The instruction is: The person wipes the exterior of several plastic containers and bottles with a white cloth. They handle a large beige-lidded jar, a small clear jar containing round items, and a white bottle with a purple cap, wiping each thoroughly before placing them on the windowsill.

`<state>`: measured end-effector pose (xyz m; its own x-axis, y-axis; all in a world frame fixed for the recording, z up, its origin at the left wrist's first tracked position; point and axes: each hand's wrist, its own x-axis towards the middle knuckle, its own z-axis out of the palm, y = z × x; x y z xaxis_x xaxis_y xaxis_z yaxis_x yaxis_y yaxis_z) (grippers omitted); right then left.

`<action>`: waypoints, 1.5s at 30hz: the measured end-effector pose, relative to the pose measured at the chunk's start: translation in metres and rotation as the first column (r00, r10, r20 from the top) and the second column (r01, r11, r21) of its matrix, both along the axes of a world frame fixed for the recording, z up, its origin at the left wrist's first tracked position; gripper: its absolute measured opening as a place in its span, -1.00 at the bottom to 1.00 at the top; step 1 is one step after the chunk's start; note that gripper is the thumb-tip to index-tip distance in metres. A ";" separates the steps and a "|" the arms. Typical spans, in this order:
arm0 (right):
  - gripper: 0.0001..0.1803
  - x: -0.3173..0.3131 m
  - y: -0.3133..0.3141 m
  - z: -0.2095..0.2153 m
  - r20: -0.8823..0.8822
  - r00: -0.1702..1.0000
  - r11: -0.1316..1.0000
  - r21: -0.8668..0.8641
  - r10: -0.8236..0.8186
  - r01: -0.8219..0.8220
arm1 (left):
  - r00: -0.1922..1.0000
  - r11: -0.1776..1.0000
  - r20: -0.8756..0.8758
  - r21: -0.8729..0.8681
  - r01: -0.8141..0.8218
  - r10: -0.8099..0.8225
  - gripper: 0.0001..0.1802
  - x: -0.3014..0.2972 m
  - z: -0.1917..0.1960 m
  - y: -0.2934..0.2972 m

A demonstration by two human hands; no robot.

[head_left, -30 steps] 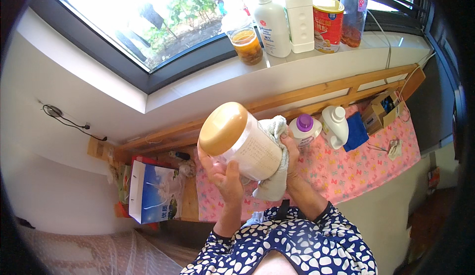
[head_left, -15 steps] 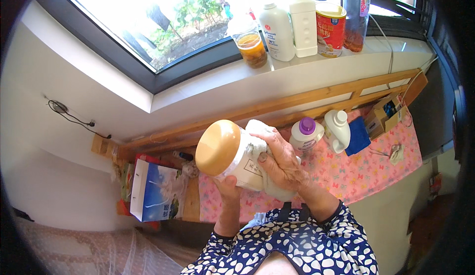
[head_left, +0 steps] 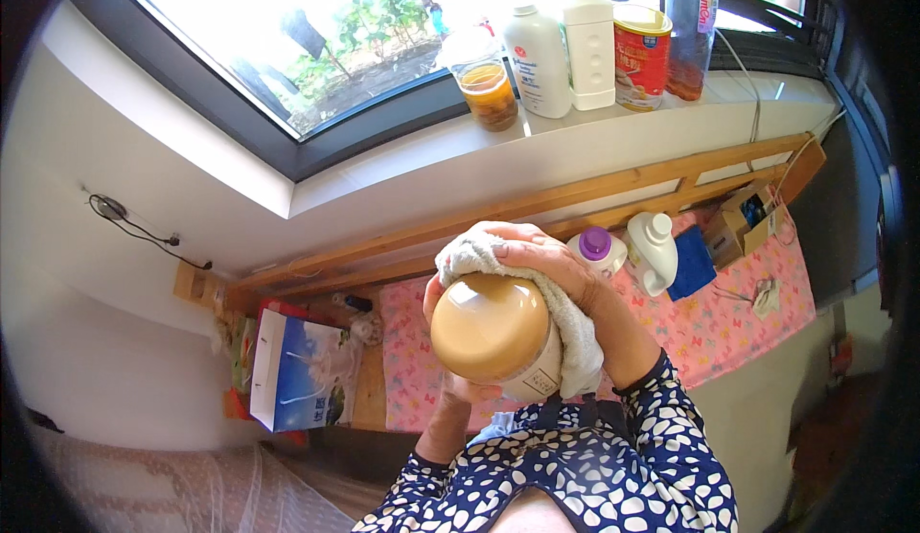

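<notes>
Jar: we see a large white container with a tan lid (head_left: pixel 491 330) held up at the lower middle of the frame, lid toward us.
Right hand: our right hand (head_left: pixel 537 260) curls over the jar's upper side, fingers pressed down on a pale cloth (head_left: pixel 575 327) that wraps the jar's right flank.
Left hand: our left hand (head_left: pixel 450 384) grips the jar from below and left; only the thumb and fingertips show.
Table: below lies a pink patterned tablecloth (head_left: pixel 728 327), with a purple-capped bottle (head_left: pixel 596 250) and a white bottle (head_left: pixel 654 250) right of the hands.
Sill: bottles and a red tin (head_left: pixel 641 58) stand at the top.
Left: a blue-and-white bag (head_left: pixel 297 370) stands at lower left.
</notes>
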<state>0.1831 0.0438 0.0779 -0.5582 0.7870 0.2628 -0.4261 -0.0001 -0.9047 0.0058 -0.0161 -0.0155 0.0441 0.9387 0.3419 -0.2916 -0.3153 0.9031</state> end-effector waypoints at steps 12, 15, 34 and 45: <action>-0.63 -0.018 -0.028 0.000 -0.023 0.704 0.497 0.692 -0.710 0.524 | 0.997 0.997 0.036 -0.007 -0.073 0.073 0.01 0.000 -0.008 0.000; -0.53 -0.024 -0.048 -0.005 -0.031 0.602 0.352 0.787 -0.798 0.507 | 0.995 0.996 0.046 -0.007 -0.084 0.084 0.01 -0.001 -0.009 0.003; -0.60 -0.005 0.017 0.024 0.236 0.967 0.798 0.562 0.097 -0.217 | 0.999 0.998 0.000 -0.014 -0.055 0.055 0.01 -0.003 -0.006 0.007; -0.58 -0.014 0.017 -0.012 -0.017 0.987 0.987 -0.021 -0.157 0.157 | 0.999 0.999 -0.004 0.005 -0.051 0.051 0.01 -0.009 -0.011 0.010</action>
